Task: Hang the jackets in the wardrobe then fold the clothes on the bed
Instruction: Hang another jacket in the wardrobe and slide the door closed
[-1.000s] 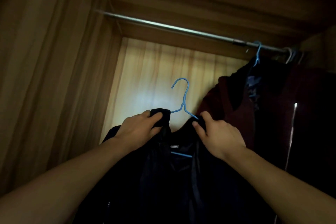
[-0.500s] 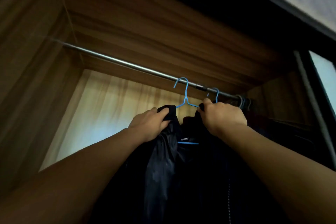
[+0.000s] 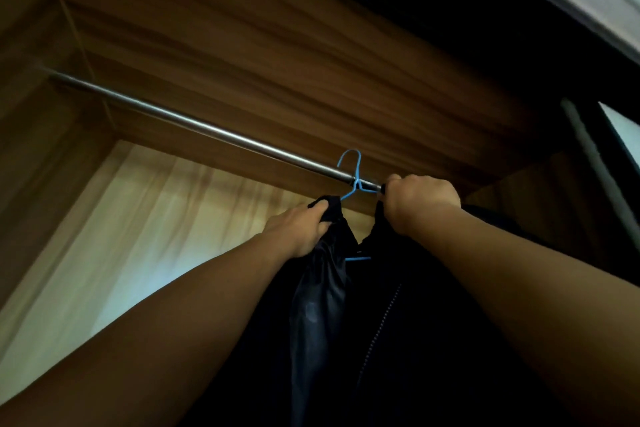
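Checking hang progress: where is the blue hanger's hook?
Head view, right of centre: the blue hanger's hook is at the metal rail, just left of the right hand.

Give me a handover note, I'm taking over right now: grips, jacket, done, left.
Left grip: holds the black jacket at one shoulder.
Right grip: holds the other shoulder, beside the rail.
Blue hanger: inside the jacket, hook at the rail; seated or not, cannot tell.
Done: jacket on hanger, raised to the rail.
Left: seat the hook if needed, let go, then fold the clothes on the bed, out of view.
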Available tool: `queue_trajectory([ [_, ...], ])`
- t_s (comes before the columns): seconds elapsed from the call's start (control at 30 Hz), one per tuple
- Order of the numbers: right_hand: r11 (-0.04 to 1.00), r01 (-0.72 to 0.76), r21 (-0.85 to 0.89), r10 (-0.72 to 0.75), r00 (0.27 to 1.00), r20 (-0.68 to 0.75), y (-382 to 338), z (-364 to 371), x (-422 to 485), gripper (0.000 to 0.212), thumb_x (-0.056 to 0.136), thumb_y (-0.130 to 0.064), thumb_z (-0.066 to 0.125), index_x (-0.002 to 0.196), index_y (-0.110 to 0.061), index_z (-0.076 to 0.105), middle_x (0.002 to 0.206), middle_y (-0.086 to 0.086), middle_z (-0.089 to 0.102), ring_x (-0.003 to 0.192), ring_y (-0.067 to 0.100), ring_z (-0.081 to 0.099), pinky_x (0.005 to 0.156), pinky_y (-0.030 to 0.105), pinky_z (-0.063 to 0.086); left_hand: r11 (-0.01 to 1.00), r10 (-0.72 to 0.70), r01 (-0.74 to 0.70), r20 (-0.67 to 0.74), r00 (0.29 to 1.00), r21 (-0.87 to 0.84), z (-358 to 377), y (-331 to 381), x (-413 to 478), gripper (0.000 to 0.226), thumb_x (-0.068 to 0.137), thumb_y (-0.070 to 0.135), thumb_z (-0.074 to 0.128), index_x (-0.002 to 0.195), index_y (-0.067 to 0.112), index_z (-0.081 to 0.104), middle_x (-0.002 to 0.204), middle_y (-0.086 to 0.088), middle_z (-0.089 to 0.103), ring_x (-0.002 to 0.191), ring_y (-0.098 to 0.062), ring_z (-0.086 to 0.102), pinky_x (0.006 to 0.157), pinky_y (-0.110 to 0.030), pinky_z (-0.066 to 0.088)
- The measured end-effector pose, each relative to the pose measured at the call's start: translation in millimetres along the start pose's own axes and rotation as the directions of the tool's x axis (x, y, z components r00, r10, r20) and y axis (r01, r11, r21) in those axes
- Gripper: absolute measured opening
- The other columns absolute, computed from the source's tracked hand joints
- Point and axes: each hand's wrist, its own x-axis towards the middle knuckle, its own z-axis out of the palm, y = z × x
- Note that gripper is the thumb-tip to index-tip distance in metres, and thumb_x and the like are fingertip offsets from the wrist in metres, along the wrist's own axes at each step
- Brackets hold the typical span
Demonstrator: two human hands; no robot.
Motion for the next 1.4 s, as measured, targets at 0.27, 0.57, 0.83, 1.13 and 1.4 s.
queue_trajectory([
  [0.27,0.996,0.074,-0.050,-0.076,0.997,-0.033,-15,35,-10,0.033,0.101,-0.016,0.035,0.131,-0.012,0.048,0.121,0.010,0.066,0.104,0.032,0.065,0.066,0.037,0.039,0.996,-0.070,0.071,0.018,0.997,-0.059,36,-3,-11,0.038,0.104,0.046,0.034,0.138,0.029,0.034,0.121,-0.010,0.053,0.106,-0.033,0.056,0.085,-0.047,0.048],
  [0.57,0.879,0.175,-0.444,-0.258,0.957,-0.133,-25,34,-52,0.045,0.102,-0.018,0.030,0.139,0.003,0.044,0.125,0.022,0.059,0.112,0.038,0.054,0.078,0.042,0.038,0.981,-0.177,0.160,-0.174,0.969,-0.111,45,3,-62,0.027,0.103,0.041,0.038,0.122,0.022,0.042,0.121,-0.006,0.033,0.108,-0.028,0.043,0.078,-0.045,0.049],
  [0.83,0.965,0.152,-0.212,-0.189,0.968,-0.168,-33,24,-86,0.025,0.103,-0.012,0.033,0.119,-0.007,0.051,0.118,0.018,0.048,0.096,0.033,0.059,0.056,0.036,0.039,0.955,-0.122,0.106,-0.039,0.992,-0.277,33,2,-89,0.015,0.106,0.030,0.036,0.097,0.018,0.033,0.080,-0.008,0.056,0.077,-0.031,0.056,0.071,-0.045,0.049],
  [1.13,0.909,0.003,0.416,0.041,0.994,-0.097,-84,47,-127,0.046,0.086,-0.005,0.063,0.124,-0.013,0.038,0.126,0.012,0.043,0.080,0.033,0.062,0.053,0.030,0.033,0.941,-0.024,0.028,0.014,1.000,-0.338,51,1,-135,0.018,0.107,0.028,0.038,0.090,0.022,0.034,0.071,-0.007,0.057,0.064,-0.029,0.058,0.055,-0.039,0.037],
  [1.4,0.611,-0.041,0.791,0.054,0.998,0.009,-96,48,-104,0.037,0.089,-0.002,0.051,0.121,-0.016,0.040,0.124,0.008,0.048,0.096,0.027,0.055,0.078,0.037,0.046,0.853,0.034,-0.031,-0.004,0.999,-0.520,42,32,-142,0.005,0.103,0.016,0.040,0.104,0.018,0.044,0.077,-0.009,0.062,0.067,-0.025,0.062,0.064,-0.047,0.051],
])
